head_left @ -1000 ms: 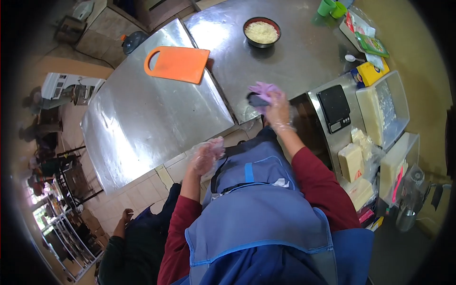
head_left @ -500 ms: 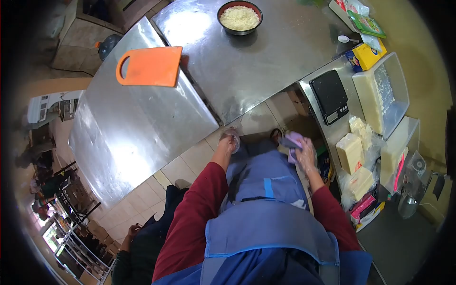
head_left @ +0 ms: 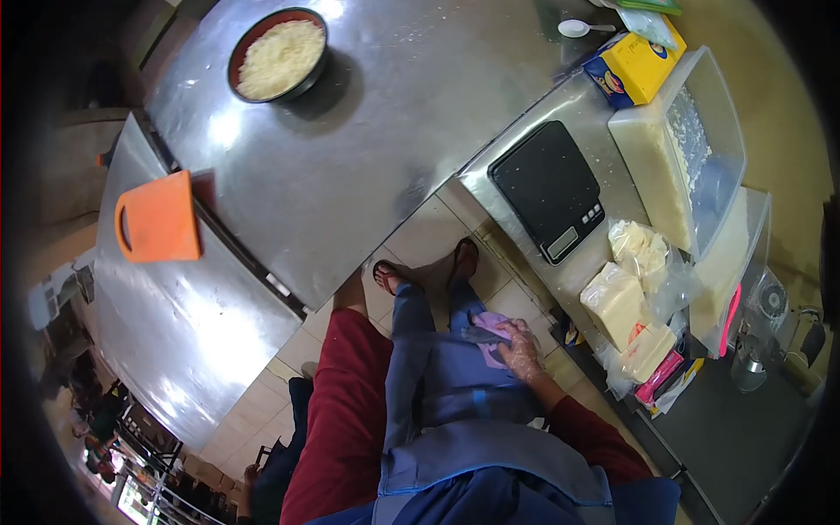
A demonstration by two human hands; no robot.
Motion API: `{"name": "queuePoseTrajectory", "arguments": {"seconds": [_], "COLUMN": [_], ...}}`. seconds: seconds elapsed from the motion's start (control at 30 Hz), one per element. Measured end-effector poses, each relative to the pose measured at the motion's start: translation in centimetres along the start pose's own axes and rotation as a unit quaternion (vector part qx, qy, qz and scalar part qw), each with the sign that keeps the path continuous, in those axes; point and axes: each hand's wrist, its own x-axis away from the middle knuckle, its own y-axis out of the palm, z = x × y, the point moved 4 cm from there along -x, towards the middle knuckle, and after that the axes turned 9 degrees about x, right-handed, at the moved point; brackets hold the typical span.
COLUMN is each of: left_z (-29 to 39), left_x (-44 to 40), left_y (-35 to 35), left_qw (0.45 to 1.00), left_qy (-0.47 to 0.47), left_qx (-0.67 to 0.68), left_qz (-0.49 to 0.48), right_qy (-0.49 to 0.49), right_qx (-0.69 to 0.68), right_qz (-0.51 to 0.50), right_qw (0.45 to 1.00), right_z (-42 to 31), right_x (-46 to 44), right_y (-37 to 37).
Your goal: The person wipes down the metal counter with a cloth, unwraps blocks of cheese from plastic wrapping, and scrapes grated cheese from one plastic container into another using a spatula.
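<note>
My right hand (head_left: 521,352), in what looks like a thin clear plastic glove, is closed around a purple and grey cloth (head_left: 487,339) in front of my blue apron. My left forearm (head_left: 350,296) reaches forward to the front edge of the steel table (head_left: 376,188); the hand itself is hidden past that edge, so its fingers do not show. On the table stands a dark bowl (head_left: 323,59) with a red inside, filled with grated white food (head_left: 280,59).
An orange cutting board (head_left: 159,219) lies on the left table. At right are a black scale (head_left: 547,188), a yellow box (head_left: 643,68), a clear plastic bin (head_left: 634,144), cheese-like blocks (head_left: 615,302) and a white spoon (head_left: 575,29). A person in dark clothes (head_left: 278,468) is at lower left.
My view has turned to the right and closer to the scale. My right hand has brought the cloth in before the apron. My left hand has moved out of sight at the table edge.
</note>
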Motion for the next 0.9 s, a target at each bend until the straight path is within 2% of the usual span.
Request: {"name": "queuePoseTrajectory", "arguments": {"seconds": [0.17, 0.2, 0.27, 0.4, 0.47, 0.53, 0.57, 0.6, 0.63, 0.7, 0.77, 0.83, 0.9], "left_z": [0.1, 0.3, 0.9, 1.7, 1.3, 1.1, 1.4, 0.0, -3.3, -6.9, -11.2, -14.7, -16.5], "left_x": [-1.4, -1.6, -1.8, -2.4, -3.0, -2.7, -2.7, 3.8, 13.9, 17.1, 23.5, 26.5, 27.7], "left_y": [-2.2, -2.4, -2.6, -0.8, 1.7, 2.2, 2.7, 6.1, 14.9, 17.3, 22.6, 27.4, 31.0], "left_qw": [0.999, 0.998, 0.996, 0.992, 0.990, 0.987, 0.985, 0.985, 0.955, 0.971, 0.948, 0.955, 0.940], "left_qy": [0.030, 0.037, 0.056, 0.099, 0.119, 0.141, 0.152, 0.154, 0.228, 0.114, 0.053, 0.012, -0.019], "left_qx": [-0.027, -0.033, -0.044, -0.058, -0.063, -0.066, -0.067, -0.067, -0.136, -0.162, -0.293, -0.273, -0.259], "left_qz": [0.033, 0.039, 0.047, 0.047, 0.043, 0.042, 0.042, 0.038, 0.131, 0.136, 0.108, -0.113, -0.219], "right_qy": [-0.090, -0.088, -0.151, -0.221, -0.242, -0.262, -0.246, -0.228, -0.220, -0.182, -0.157, -0.019, -0.016], "right_qx": [-0.065, -0.067, -0.015, -0.017, 0.012, -0.010, -0.021, -0.033, -0.008, 0.039, 0.062, 0.190, 0.188], "right_qz": [0.001, 0.002, -0.013, 0.024, 0.100, 0.251, 0.288, 0.322, 0.363, 0.407, 0.412, 0.316, 0.320], "right_qw": [0.994, 0.994, 0.988, 0.975, 0.965, 0.932, 0.925, 0.918, 0.906, 0.894, 0.895, 0.930, 0.928], "right_z": [-3.7, -4.4, -6.5, -12.7, -15.1, -15.4, -16.3, -17.1, -17.5, -17.3, -15.4, -12.4, -12.1], "right_x": [0.0, 0.0, 0.2, 0.2, -0.4, -2.5, -3.8, -5.2, -7.1, -11.4, -16.1, -20.5, -20.8], "right_y": [-3.0, -3.9, -5.9, -15.1, -20.8, -24.3, -26.6, -28.9, -30.5, -32.5, -32.2, -30.2, -29.4]}}
